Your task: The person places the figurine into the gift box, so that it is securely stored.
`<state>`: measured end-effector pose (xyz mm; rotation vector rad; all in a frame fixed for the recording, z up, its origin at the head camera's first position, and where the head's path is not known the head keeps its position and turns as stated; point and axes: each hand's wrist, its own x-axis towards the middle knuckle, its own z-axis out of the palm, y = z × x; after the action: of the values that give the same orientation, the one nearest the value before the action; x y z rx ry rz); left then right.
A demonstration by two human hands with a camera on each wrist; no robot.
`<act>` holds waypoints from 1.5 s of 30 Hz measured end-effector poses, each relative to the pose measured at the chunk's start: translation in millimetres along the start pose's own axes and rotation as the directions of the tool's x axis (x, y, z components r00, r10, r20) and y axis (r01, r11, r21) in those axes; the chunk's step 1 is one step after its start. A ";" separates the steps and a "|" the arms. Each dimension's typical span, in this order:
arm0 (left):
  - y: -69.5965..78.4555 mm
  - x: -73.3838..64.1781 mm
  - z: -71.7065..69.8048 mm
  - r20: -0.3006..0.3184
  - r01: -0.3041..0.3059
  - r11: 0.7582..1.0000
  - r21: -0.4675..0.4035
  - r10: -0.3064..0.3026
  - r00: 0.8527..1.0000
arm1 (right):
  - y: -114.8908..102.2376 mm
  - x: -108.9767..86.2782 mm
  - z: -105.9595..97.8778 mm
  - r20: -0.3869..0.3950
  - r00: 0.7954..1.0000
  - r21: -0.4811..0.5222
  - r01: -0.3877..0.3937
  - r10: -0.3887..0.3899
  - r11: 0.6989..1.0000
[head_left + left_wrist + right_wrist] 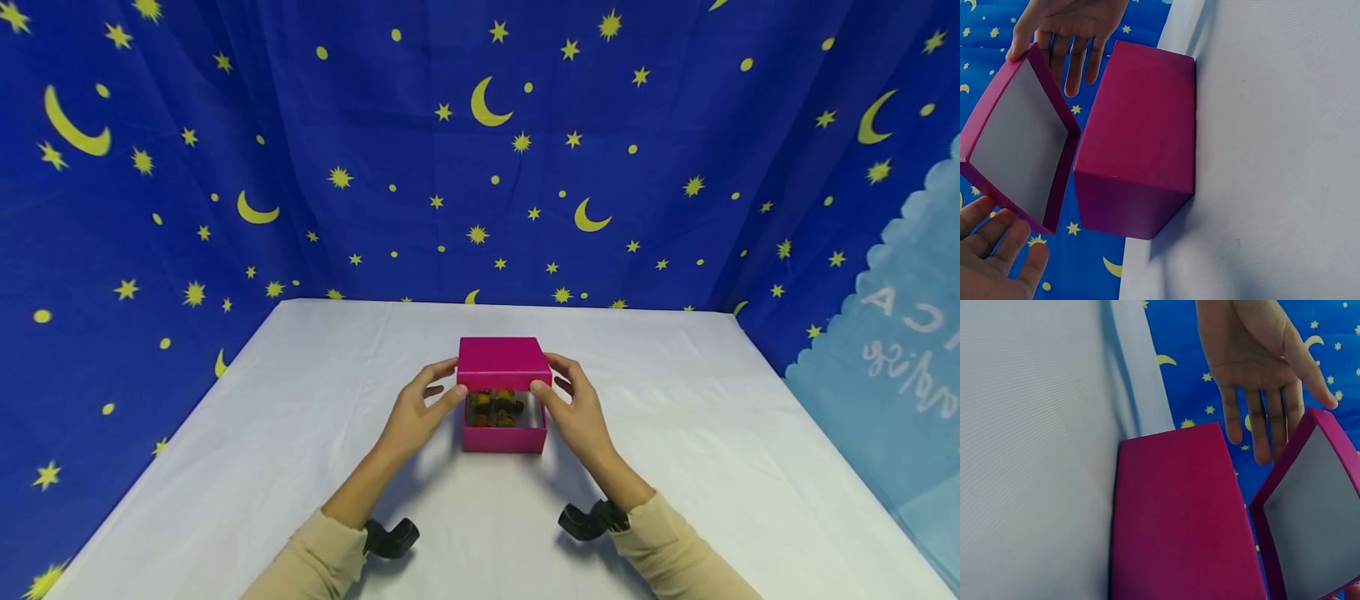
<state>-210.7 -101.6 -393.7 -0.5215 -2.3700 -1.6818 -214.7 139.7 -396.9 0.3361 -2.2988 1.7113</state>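
Observation:
A bright pink box lid (pixel 502 362) is held between both hands, raised and tilted over a matching pink box base (pixel 504 440) on the table. My left hand (pixel 420 411) grips the lid's left side, thumb at the front corner. On the opposite side my right hand (pixel 577 408) grips it the same way. Small yellow, dark and orange items (pixel 495 408) lie inside the base; their kind is too small to tell. The lid's pale inside (pixel 1022 140) shows in the left wrist view, apart from the base (pixel 1138 119). In the right wrist view, the base's pink wall (pixel 1179 512) hides the contents.
A white cloth (pixel 300 433) covers the table. Blue curtains (pixel 420 150) with yellow moons and stars stand behind and at the sides. A light blue panel with white lettering (pixel 900 333) hangs at the right. Black wrist mounts (pixel 390 537) sit on both wrists.

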 end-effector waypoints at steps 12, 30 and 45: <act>-6.7 -5.7 5.3 0.029 0.012 1.000 0.005 -0.012 1.000 | -27.0 -20.9 -9.1 0.063 0.998 -0.078 0.023 -0.019 0.997; -12.2 -15.3 7.8 0.077 0.072 0.997 -0.003 -0.072 0.994 | -11.5 -30.7 -11.1 0.109 0.994 -0.103 0.029 -0.017 0.994; -16.7 -18.7 10.1 0.092 0.072 0.997 -0.010 -0.071 0.993 | 22.5 -29.0 -12.4 0.124 0.992 -0.112 0.002 0.012 0.994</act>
<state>-199.5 -100.2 -418.3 -0.5333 -2.4717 -1.7405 -194.1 158.8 -423.5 0.4252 -2.4743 1.5972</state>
